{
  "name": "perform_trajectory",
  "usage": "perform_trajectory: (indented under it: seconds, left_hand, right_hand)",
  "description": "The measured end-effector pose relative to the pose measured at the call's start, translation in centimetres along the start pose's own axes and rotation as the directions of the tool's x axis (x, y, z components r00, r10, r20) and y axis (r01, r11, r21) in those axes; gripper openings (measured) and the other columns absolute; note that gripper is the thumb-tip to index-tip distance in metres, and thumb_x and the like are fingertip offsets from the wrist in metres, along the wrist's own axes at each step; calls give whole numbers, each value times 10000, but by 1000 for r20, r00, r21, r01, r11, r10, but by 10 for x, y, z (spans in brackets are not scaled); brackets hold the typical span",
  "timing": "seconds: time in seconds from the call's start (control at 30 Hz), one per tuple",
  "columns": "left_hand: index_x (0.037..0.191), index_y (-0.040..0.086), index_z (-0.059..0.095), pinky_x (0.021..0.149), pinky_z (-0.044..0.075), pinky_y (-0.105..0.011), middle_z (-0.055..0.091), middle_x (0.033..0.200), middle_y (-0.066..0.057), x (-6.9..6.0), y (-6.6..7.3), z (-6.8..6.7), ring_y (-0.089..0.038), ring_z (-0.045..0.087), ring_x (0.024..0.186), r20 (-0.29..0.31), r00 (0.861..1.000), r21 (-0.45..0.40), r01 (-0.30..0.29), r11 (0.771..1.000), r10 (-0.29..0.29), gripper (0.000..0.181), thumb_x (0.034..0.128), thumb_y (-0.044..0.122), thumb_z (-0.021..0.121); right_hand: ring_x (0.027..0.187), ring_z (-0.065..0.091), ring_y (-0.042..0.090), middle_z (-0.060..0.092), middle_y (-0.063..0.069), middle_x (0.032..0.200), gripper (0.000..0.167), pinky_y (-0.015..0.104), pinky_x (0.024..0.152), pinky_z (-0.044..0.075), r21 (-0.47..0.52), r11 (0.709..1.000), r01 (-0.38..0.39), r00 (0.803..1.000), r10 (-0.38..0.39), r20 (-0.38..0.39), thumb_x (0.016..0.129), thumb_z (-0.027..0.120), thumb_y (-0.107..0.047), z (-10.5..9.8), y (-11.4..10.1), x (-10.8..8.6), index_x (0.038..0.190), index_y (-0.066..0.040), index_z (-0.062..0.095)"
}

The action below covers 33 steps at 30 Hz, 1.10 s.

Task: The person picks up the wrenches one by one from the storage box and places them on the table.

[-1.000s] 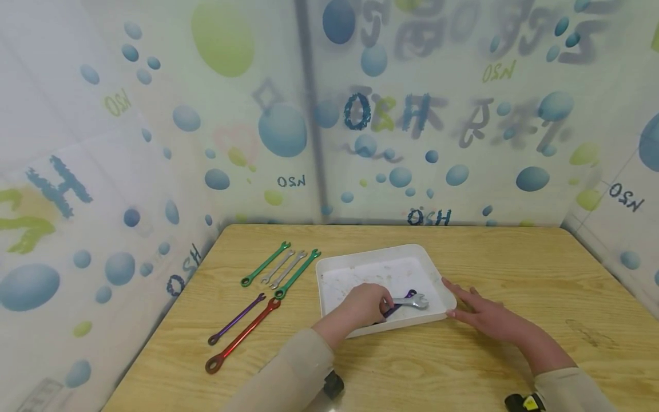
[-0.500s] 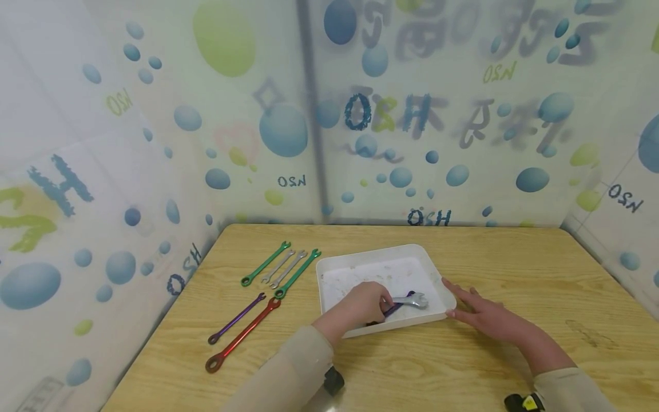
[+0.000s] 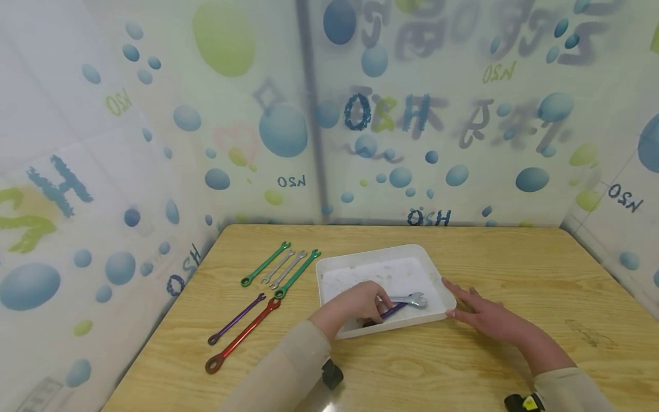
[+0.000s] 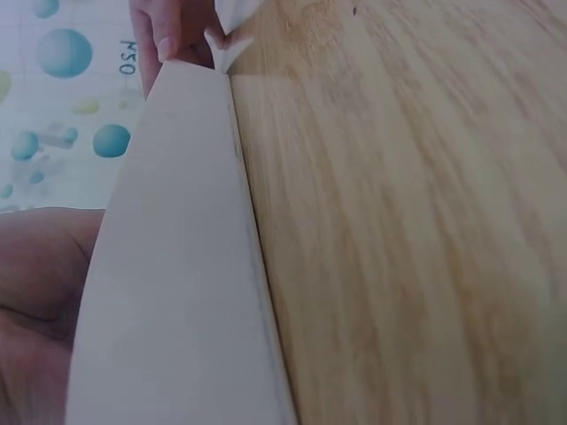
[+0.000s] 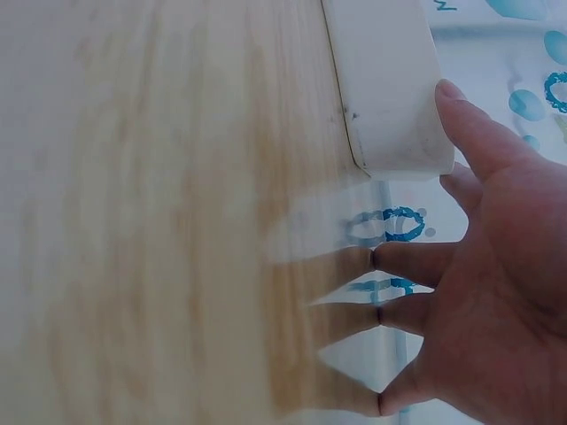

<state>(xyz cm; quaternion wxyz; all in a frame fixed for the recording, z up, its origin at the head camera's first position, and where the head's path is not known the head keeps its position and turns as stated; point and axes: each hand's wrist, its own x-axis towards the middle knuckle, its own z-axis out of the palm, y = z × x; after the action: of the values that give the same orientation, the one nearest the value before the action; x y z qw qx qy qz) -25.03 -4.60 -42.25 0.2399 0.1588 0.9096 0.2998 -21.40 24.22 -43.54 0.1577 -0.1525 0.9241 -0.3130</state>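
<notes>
In the head view my left hand (image 3: 362,300) reaches into the white tray (image 3: 340,262), its fingers curled down and pinching a purple wrench (image 3: 393,311). The wrench slants across the near part of the tray; the fingers cover part of it. Across its upper end lies a silver wrench (image 3: 415,300), whose handle runs back behind the fingers. At the tray's right side, my right hand (image 3: 484,315) touches the near corner with fingers spread. The right wrist view shows the thumb of the right hand (image 5: 514,239) against the tray's corner and the other fingertips on the table.
Left of the tray lie two green wrenches (image 3: 266,264) (image 3: 298,273), two small silver wrenches (image 3: 278,267) (image 3: 288,269), another purple wrench (image 3: 237,319) and a red wrench (image 3: 243,335). Printed curtains (image 3: 463,143) surround the wooden table (image 3: 515,257).
My left hand has shifted slightly left, and the purple wrench has slid left with it, its upper end now under the silver wrench. My right hand and the tray stay put.
</notes>
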Motion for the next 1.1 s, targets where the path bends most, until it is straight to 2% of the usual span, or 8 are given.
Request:
perform_trajectory:
  seconds: [0.27,0.43,0.8,1.1]
  left_hand:
    - [922,143,721,570,440,-242,617,784,8,1,-2,-5,-118,546,650,10,1000,-46,0,999,0,233,771,-20,791]
    - [917,126,735,545,458,-229,620,755,2,1,-3,-8,-102,543,613,41,999,-72,22,997,-19,224,774,-41,780]
    - [933,114,748,547,451,-243,615,767,-16,2,-6,-18,-121,529,640,171,985,-173,66,983,-35,202,812,-47,743]
    - [954,71,757,608,486,-251,641,808,-31,-1,-8,-26,-119,551,703,207,978,-216,54,975,-8,232,790,-92,739]
  right_hand:
    - [1357,27,604,197,277,1547,766,823,894,-42,1,1000,3,1000,-3,-1,965,541,-486,0,0,0,1568,-181,180]
    - [1356,32,604,205,277,1544,760,826,891,-37,-3,1000,6,1000,-6,-5,967,542,-480,0,1,1,1567,-180,184]
    - [1356,24,605,202,285,1542,762,823,891,-46,19,1000,16,1000,-16,-5,968,542,-475,0,0,-1,1567,-172,183]
    - [1356,28,604,203,276,1545,753,824,893,-34,4,1000,13,1000,-13,-8,971,535,-478,1,1,0,1569,-191,178]
